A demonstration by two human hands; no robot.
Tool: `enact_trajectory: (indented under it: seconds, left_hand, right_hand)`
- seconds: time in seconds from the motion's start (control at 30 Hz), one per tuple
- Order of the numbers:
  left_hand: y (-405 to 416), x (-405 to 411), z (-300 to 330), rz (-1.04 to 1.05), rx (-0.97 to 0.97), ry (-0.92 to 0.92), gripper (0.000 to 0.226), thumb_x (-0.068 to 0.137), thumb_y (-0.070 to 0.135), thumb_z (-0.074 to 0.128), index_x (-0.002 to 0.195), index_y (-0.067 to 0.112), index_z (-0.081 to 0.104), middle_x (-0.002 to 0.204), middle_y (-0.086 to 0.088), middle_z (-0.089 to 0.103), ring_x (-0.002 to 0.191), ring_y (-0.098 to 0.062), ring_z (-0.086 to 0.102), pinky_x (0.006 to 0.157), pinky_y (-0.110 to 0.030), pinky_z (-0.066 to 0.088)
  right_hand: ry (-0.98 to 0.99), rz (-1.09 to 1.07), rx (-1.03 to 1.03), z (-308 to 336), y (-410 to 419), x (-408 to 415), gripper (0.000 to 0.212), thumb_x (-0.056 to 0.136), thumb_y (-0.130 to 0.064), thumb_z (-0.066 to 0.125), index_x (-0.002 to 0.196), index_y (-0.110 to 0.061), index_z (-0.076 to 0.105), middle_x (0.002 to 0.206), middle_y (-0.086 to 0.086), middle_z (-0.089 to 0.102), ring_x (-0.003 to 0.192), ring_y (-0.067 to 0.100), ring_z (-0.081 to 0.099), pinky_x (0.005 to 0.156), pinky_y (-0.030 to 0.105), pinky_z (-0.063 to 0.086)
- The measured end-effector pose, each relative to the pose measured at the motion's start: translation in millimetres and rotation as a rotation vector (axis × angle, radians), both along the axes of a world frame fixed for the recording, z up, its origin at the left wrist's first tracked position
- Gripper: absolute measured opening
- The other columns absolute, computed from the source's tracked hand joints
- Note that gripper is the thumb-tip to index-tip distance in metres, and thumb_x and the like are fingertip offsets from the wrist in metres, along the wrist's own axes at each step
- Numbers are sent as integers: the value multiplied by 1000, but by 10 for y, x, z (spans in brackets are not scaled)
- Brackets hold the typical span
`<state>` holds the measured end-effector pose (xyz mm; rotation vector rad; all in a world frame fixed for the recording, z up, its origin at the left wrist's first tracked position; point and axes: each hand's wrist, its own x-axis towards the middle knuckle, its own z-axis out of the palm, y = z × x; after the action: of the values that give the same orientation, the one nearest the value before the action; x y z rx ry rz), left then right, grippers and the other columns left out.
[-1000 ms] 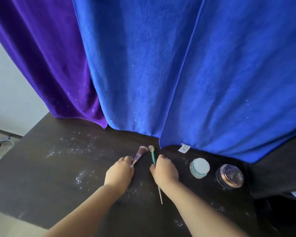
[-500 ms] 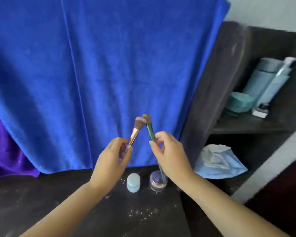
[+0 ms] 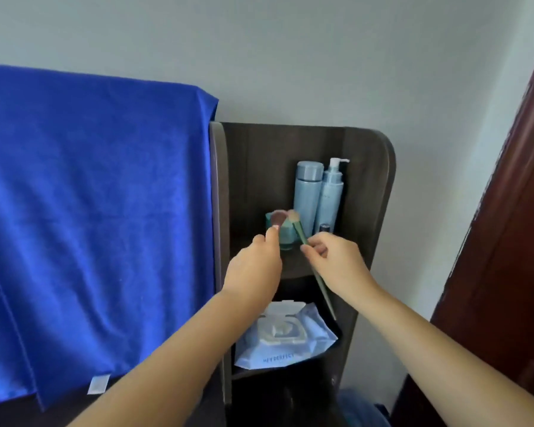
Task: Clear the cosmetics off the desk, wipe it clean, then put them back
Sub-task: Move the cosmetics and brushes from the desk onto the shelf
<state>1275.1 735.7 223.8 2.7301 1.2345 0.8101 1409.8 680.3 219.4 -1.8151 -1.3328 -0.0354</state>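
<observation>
- Your left hand (image 3: 253, 266) pinches a short brush with a pink head (image 3: 278, 217); most of its handle is hidden behind your fingers.
- Your right hand (image 3: 336, 266) grips a long green brush (image 3: 301, 234) between thumb and fingers; the head points up and far, the thin tail hangs down near the lower shelf.
- Both brushes are in the air in front of the upper shelf (image 3: 293, 266), just before a small green jar (image 3: 285, 235) that stands there.
- I judge you are in the clearing step: the two brushes are off the desk and about to be put on the shelf.
- The desk itself is almost out of view, so I cannot tell what cosmetics remain on it. Wiping and putting back are, I think, not yet done.
- On the upper shelf, far right, stand two tall pale blue bottles (image 3: 309, 195), one with a pump.
- On the lower shelf lies a pack of wet wipes (image 3: 285, 337), maybe useful for the wiping.
- The shelf unit is dark wood; a blue towel (image 3: 90, 226) hangs on the left, a grey wall is behind, and a dark red door (image 3: 512, 241) is on the right.
</observation>
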Motion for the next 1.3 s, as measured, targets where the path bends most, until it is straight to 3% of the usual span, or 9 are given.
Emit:
enact_trajectory:
  seconds: [0.2, 0.33, 0.43, 0.57, 0.7, 0.77, 0.9, 1.03, 1.3]
  left_hand:
    - [161, 160, 158, 262, -71, 331, 35, 87, -2, 47, 123, 1, 45, 118, -15, 56, 105, -32, 57, 73, -35, 44]
    - [205, 222, 148, 284, -74, 469, 29, 89, 0, 47, 117, 2, 53, 121, -13, 55, 106, -28, 56, 68, -31, 38]
    - [226, 238, 122, 287, -91, 494, 31, 90, 1, 47, 121, 0, 51, 124, -14, 52, 107, -27, 55, 68, -30, 37]
    - [93, 93, 130, 251, 5, 456, 34, 89, 1, 49, 123, 3, 48, 124, -16, 47, 104, -30, 56, 66, -32, 40]
    - [-67, -492, -104, 60, 290, 97, 8, 86, 16, 56, 90, 9, 57, 82, -9, 58, 49, -29, 56, 37, -24, 26]
    - [-29, -893, -343, 28, 246, -65, 17, 85, 26, 50, 85, 11, 58, 69, -4, 57, 41, -29, 50, 35, -26, 37]
    - [236, -1647, -1014, 263, -164, -81, 21, 90, 29, 50, 107, 16, 54, 88, -2, 60, 71, -33, 59, 63, -38, 47]
    - [517, -2121, -1758, 408, -413, -52, 30, 89, 31, 51, 116, 18, 48, 108, -2, 59, 94, -27, 58, 69, -35, 42]
    - [793, -2254, -2714, 408, -674, -46, 73, 79, 35, 66, 138, 15, 29, 133, -10, 37, 124, -28, 33, 88, -47, 42]
  right_hand:
    - [-106, 99, -261, -26, 613, -136, 24, 88, -23, 56, 91, -2, 68, 86, 16, 68, 86, 30, 62, 75, 34, 50]
    - [-213, 79, -416, -38, 867, -259, 21, 89, -7, 47, 69, -6, 50, 66, 4, 42, 80, 25, 48, 70, 33, 40]
    - [-235, 97, -379, -47, 882, -279, 16, 89, -4, 46, 95, 3, 59, 66, 5, 40, 80, 25, 46, 70, 32, 35]
    - [-192, 125, -307, -20, 745, -219, 24, 92, -13, 48, 98, 2, 65, 90, 19, 64, 93, 31, 60, 73, 34, 45]
    - [-105, 158, -2, -11, 343, -220, 19, 92, -15, 50, 91, -7, 67, 85, 8, 67, 77, 18, 59, 72, 25, 45]
    - [-66, 211, 122, -42, 116, -356, 15, 90, -10, 52, 92, -11, 67, 82, 1, 63, 68, 10, 53, 64, 14, 43]
    - [17, 396, 143, -464, -65, -866, 14, 88, -11, 53, 89, -8, 67, 78, 0, 62, 68, 14, 54, 62, 13, 42]
    - [59, 471, -233, -1442, 213, -1379, 11, 87, -15, 57, 94, -11, 65, 82, -2, 55, 60, 6, 49, 65, 14, 40]
    - [104, 140, -622, -2767, 890, -1836, 80, 79, -37, 68, 142, -10, 26, 141, 11, 32, 124, 30, 44, 91, 39, 46]
